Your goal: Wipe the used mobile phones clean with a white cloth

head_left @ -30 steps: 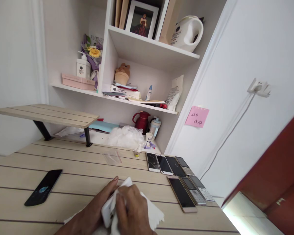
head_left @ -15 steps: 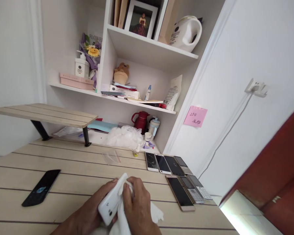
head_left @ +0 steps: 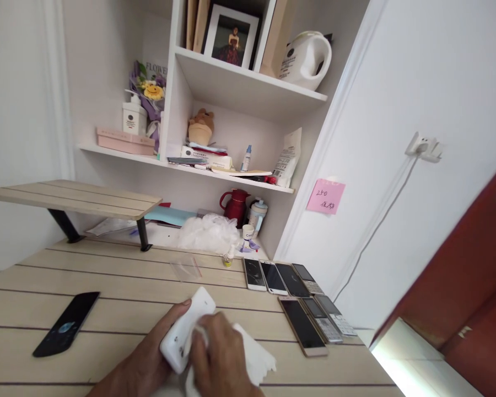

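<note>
- Well left of the glossy white rectangular smartphone (head_left: 181, 326), a black slab smartphone (head_left: 66, 324) lay on the pale wooden desk with dark stripes (head_left: 119, 310), its screen showing a small blue image.
- The left hand (head_left: 149, 353) was clenched around the lower part of the white smartphone and was the nearer hand to it, with the thumb along its upper edge.
- The white smartphone was held in both hands above the near part of the desk, its long axis tilted from lower left to upper right. Contact with the desk could not be confirmed.
- Just beyond the white smartphone, a clear plastic bag with a red strip (head_left: 185, 269) lay flat.
- The right hand (head_left: 219, 358) was pressed against the right side of the white smartphone, grasping a crumpled white cloth (head_left: 254, 358) against it.
- The cloth trailed to the right of the white smartphone, its ragged edge over the desk.
- Farther right, seven handsets lay in two rows, including a gold-framed smartphone (head_left: 302, 326) and a silver keypad phone (head_left: 322, 322).
</note>
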`<state>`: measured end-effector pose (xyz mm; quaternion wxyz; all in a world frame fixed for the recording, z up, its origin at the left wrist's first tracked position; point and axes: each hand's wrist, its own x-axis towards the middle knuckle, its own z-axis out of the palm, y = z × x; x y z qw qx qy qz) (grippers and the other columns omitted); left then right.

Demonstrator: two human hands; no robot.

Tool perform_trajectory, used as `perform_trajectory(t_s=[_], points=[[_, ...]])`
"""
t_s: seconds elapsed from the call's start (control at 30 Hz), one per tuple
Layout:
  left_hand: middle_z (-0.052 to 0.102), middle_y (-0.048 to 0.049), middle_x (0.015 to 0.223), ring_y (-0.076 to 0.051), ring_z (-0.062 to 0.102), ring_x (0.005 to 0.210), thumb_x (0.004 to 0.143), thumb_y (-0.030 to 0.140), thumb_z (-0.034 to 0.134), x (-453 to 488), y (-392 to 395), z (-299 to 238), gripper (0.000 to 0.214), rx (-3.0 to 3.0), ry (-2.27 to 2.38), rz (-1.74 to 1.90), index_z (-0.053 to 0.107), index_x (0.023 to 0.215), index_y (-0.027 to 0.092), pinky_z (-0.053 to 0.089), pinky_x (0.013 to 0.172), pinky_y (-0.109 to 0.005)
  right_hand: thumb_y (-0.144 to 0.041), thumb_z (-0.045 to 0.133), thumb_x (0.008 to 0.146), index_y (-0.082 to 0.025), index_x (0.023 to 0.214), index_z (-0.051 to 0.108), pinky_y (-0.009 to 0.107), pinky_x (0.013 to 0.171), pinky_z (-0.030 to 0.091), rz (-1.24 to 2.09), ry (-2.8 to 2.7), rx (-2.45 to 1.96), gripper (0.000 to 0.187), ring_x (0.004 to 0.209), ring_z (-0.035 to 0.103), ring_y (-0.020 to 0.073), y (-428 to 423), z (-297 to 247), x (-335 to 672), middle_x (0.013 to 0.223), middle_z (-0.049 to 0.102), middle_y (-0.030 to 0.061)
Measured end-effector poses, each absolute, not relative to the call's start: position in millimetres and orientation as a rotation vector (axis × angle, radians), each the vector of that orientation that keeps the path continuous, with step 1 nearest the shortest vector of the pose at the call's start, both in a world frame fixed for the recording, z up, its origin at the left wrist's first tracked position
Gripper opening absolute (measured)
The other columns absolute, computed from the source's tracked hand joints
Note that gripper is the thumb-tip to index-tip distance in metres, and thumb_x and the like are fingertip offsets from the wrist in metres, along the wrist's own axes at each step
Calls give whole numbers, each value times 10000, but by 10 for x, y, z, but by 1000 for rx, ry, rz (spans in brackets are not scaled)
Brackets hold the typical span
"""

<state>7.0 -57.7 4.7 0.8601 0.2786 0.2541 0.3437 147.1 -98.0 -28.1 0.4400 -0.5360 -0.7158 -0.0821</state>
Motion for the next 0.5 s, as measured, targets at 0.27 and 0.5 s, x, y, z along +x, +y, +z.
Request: perform_trajectory(t_s=[0.27,0.5], points=[[728,-50,683,-177,664,664,795,361,768,37,-602,107,233,460,540,766,725,794,132,541,693,-272,-249,482,939,-293,1028,570,327,691,465,-69,-1723,-1274,133,764,667,226,-919,-300,1528,903,688,3],[712,-51,652,-188,649,634,747,386,807,-22,-555,23,270,464,584,764,734,783,128,526,686,-285,-334,492,967,-319,1012,608,334,708,467,-94,-1598,-1296,126,753,665,231,-910,-386,1447,869,676,6]])
